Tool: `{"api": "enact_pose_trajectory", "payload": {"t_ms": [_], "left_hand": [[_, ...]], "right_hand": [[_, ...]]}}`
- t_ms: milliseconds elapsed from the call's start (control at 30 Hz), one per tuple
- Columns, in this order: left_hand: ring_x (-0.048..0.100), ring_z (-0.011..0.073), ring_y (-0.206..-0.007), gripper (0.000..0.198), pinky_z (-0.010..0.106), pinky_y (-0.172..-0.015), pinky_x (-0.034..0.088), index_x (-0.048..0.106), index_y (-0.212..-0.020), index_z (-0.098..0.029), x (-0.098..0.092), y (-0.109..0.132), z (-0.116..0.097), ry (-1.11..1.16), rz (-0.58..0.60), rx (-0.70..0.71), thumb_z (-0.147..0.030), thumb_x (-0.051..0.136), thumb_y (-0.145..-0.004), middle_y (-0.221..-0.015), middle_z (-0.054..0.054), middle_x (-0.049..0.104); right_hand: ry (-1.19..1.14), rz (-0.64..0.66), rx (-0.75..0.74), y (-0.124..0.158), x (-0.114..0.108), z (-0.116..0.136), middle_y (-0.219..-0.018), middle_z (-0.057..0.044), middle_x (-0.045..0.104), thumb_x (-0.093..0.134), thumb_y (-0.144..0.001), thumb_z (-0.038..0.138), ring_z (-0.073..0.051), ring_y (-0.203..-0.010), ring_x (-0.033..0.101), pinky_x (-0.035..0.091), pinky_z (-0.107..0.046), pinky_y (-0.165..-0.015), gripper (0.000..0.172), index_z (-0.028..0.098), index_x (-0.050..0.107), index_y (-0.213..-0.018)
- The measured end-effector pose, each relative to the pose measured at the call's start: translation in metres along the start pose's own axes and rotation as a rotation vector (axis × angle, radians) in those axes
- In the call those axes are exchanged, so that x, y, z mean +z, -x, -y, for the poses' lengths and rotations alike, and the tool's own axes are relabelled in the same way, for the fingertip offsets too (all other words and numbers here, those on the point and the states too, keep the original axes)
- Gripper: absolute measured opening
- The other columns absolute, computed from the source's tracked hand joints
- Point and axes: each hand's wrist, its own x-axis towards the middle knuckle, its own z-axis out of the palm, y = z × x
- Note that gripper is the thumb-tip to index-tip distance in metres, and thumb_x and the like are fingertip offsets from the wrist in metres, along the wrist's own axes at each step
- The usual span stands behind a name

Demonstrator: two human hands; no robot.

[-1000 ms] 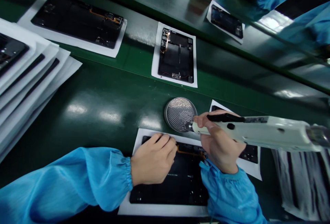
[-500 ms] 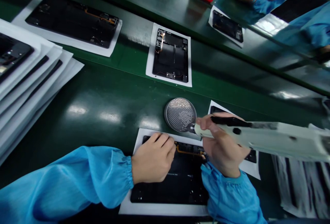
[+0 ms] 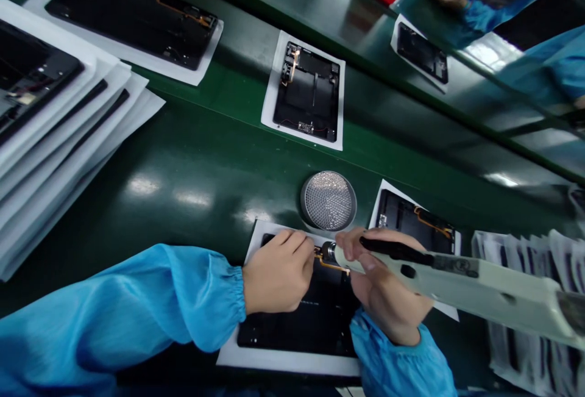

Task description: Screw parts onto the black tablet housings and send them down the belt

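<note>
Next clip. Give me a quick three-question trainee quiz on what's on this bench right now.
1. Which hand grips the electric screwdriver? A) left B) right
2. True or false: the round mesh dish sits on top of the black panel.
3. Fill in: the left hand rests on the ____.
Key: 1 B, the right hand. 2 False; it stands on the green bench top, beyond the panel. 3 black panel.
</note>
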Motion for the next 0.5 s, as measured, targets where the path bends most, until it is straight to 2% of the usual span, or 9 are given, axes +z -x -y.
{"api": "enact_pose_trajectory", "payload": {"t_ms": [333,500], "left_hand": [[0.056,0.0309,-0.099,0.030,0.043,-0.084,0.046,0.068,-0.103,0.000,0.0000,-0.0003,0.0000,0.002,-0.014,0.004,-0.022,0.052,-0.092,-0.101,0.019,0.061],[0.056,0.0315,-0.101,0.027,0.044,-0.089,0.047,0.069,-0.100,-0.001,-0.0006,-0.0016,0.0005,0.005,-0.038,-0.011,-0.021,0.052,-0.090,-0.103,0.020,0.061]], "right_hand": [[0.030,0.036,0.030,0.0050,-0.0044,-0.0030,-0.073,0.000,0.065,0.067,-0.078,0.014,-0.018,-0.065,0.060,0.052,-0.039,-0.063,0.026,0.026,0.068,-0.102],[0.002,0.075,0.000,0.0027,-0.0003,-0.0058,-0.071,0.001,0.064,0.067,-0.078,0.013,-0.019,-0.063,0.059,0.052,-0.042,-0.065,0.022,0.026,0.067,-0.095]]}}
